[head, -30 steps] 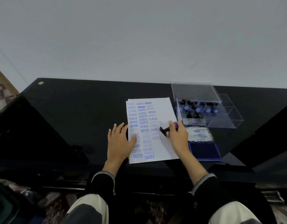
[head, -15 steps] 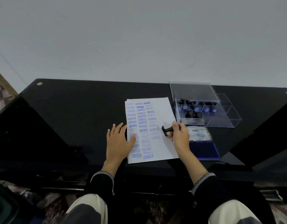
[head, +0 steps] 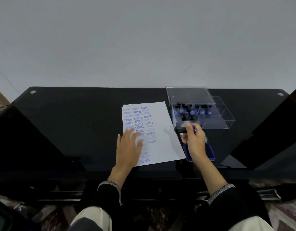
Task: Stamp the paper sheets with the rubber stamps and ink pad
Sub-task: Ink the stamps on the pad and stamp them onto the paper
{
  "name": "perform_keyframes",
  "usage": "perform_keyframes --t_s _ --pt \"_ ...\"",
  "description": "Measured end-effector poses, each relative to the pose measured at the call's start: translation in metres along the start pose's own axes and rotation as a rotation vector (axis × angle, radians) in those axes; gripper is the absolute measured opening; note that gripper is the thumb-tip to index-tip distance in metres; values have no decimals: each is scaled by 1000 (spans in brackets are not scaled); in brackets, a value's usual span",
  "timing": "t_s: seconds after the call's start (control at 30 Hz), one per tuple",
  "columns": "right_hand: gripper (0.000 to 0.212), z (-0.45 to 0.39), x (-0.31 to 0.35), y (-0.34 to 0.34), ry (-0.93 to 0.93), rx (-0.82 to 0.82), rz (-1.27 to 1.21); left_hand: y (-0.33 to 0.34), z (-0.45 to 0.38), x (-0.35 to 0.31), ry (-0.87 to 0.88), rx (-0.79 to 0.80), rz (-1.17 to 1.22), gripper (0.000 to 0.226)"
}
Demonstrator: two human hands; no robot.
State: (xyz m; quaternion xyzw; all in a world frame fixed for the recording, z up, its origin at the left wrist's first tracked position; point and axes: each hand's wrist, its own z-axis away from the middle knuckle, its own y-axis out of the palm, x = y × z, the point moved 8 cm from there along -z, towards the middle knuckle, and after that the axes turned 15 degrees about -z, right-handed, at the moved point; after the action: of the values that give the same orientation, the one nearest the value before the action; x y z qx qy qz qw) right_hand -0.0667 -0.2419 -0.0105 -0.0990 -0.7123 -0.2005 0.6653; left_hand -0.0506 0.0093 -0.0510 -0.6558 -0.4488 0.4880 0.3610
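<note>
Over ink pad (head: 210, 151), right hand (head: 194, 142) curled.

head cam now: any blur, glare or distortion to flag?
Head view: both hands motion-blurred, the right hand with the stamp most, the left hand smearing the prints under it; stamped sheet otherwise readable; glossy black table mirrors the wall and dims the ink pad; wide-angle bends the table edges; clear box shows faint glare.
</note>
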Motion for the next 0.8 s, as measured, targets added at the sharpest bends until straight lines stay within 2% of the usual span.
perform_keyframes --t_s 0.17,0.33,0.47,0.8 --pt "19 -1 10 -54 -34 -53 101 17 14 -77 213 54 205 29" --pt "21 3 9 -90 -83 -29 344 33 22 -127 348 159 181 47" --pt "14 9 5 -89 -96 82 505 43 27 -136 385 178 82 66" --pt "20 13 3 -61 -224 272 805 55 29 -134 419 213 37 63"
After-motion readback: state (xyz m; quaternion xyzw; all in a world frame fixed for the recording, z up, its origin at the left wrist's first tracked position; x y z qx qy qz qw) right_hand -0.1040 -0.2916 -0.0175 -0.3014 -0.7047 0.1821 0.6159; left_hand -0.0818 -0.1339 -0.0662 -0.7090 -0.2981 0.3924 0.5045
